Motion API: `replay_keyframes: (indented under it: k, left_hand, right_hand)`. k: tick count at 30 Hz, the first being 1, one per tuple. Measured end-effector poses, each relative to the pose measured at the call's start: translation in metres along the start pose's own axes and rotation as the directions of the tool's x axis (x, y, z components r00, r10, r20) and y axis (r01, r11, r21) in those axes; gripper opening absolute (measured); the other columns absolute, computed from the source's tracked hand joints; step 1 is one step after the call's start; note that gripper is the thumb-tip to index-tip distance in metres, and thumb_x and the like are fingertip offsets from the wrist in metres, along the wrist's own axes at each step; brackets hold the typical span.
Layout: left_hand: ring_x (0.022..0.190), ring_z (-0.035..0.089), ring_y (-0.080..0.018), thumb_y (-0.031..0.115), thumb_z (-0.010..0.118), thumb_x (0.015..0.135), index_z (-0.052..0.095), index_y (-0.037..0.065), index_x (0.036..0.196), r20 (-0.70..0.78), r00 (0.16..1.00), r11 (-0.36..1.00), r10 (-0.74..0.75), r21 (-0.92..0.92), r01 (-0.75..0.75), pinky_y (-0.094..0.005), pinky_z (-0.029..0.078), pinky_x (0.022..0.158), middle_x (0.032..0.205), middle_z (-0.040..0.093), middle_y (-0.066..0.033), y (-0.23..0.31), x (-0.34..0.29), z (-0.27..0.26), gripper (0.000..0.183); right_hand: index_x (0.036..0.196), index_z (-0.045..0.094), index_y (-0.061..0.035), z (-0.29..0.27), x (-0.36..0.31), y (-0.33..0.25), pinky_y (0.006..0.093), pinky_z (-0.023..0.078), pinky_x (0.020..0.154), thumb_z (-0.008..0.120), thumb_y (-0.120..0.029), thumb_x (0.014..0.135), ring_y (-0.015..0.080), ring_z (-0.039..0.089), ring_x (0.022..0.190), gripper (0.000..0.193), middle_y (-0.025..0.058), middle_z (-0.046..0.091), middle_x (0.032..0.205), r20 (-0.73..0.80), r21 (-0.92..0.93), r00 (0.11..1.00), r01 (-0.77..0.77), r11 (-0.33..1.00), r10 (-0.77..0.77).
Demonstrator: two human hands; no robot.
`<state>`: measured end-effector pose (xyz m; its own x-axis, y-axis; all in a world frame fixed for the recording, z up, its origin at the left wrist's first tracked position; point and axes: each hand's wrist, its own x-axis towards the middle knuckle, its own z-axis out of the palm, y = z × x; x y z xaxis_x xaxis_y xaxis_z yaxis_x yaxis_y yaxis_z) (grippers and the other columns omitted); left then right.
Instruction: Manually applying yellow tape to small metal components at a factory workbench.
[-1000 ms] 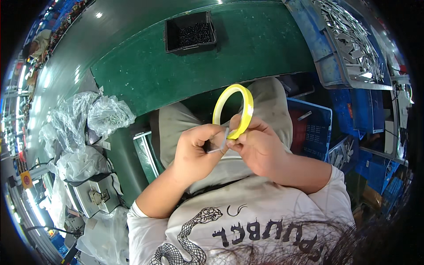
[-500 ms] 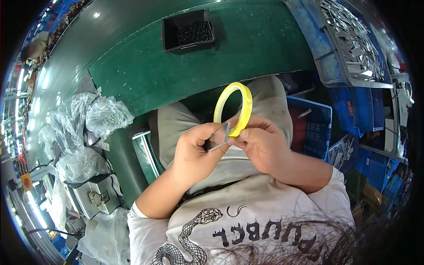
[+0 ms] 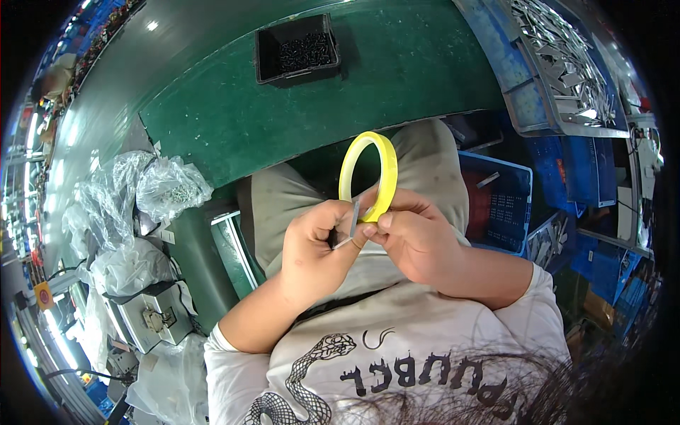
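Note:
Above my lap, both hands meet at a roll of yellow tape (image 3: 389,170). My right hand (image 3: 419,237) pinches the lower part of the roll, which stands upright with its hole facing me. Between the thumb and fingers of my left hand (image 3: 316,244) is a small grey angled metal piece (image 3: 355,221), its flat side turned toward the tape. The metal piece and the bottom of the roll are very close together; the fingertips hide whether tape joins them.
A black bin (image 3: 297,53) of small dark parts stands on the green table (image 3: 397,67). Right of it, a blue crate (image 3: 528,88) holds many metal pieces. A lower blue basket (image 3: 530,205) sits beside my leg. Plastic bags (image 3: 170,188) and a grey box (image 3: 152,319) lie left.
The tape roll and the metal piece have shifted slightly left. The metal piece has turned a little more upright, and both hands keep their grips.

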<state>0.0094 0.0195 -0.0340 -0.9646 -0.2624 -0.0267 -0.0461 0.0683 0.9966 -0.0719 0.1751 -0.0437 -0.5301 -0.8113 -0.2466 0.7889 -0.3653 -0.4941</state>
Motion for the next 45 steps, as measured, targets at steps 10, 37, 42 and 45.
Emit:
replay_keyframes:
  k: [10,37,42,45]
  left_hand:
    - [0.077,0.064,-0.0088,-0.004,0.069,0.088,0.06,-0.002,0.095,0.011,1.0,0.991,-0.02,-0.13,0.022,-0.023,0.049,0.066,0.08,0.067,-0.0046,0.005,-0.004,0.002,0.011]
    - [0.079,0.065,-0.0113,-0.004,0.063,0.093,0.059,-0.002,0.099,0.002,0.999,0.941,-0.043,-0.336,0.041,-0.0255,0.054,0.072,0.087,0.069,-0.0069,0.012,0.001,0.015,0.008]
    - [0.077,0.063,-0.0104,-0.005,0.064,0.092,0.058,-0.002,0.098,-0.007,1.0,0.966,0.004,-0.257,-0.006,-0.0249,0.054,0.071,0.088,0.069,-0.0062,0.002,0.001,0.016,0.01]
    - [0.073,0.061,-0.0089,-0.005,0.067,0.09,0.056,-0.001,0.095,-0.023,0.998,0.982,0.057,-0.177,-0.061,-0.0244,0.052,0.067,0.086,0.068,-0.0055,-0.011,0.0,0.016,0.013]
  right_hand:
    - [0.117,0.062,-0.0007,0.006,0.0,0.001,0.0383,0.047,0.093,0.052,0.005,0.088,0.0194,0.061,0.102,0.031,0.009,0.065,0.109,-0.033,0.1,0.997,-0.061,0.993,0.064]
    - [0.13,0.058,-0.0027,0.007,0.001,-0.002,0.0305,0.039,0.085,0.05,-0.007,0.093,0.0139,0.056,0.102,0.038,0.0072,0.065,0.12,0.064,0.098,0.998,-0.023,0.995,0.017]
    - [0.129,0.057,-0.0004,0.006,0.002,-0.005,0.0337,0.042,0.09,0.048,-0.011,0.094,0.0158,0.056,0.104,0.038,0.0096,0.064,0.118,0.022,0.08,0.998,-0.053,0.995,0.052]
    - [0.127,0.058,-0.0007,0.004,0.003,-0.005,0.0343,0.043,0.092,0.048,-0.011,0.094,0.0155,0.056,0.102,0.036,0.0094,0.064,0.115,0.019,0.101,0.999,-0.051,0.994,0.049]
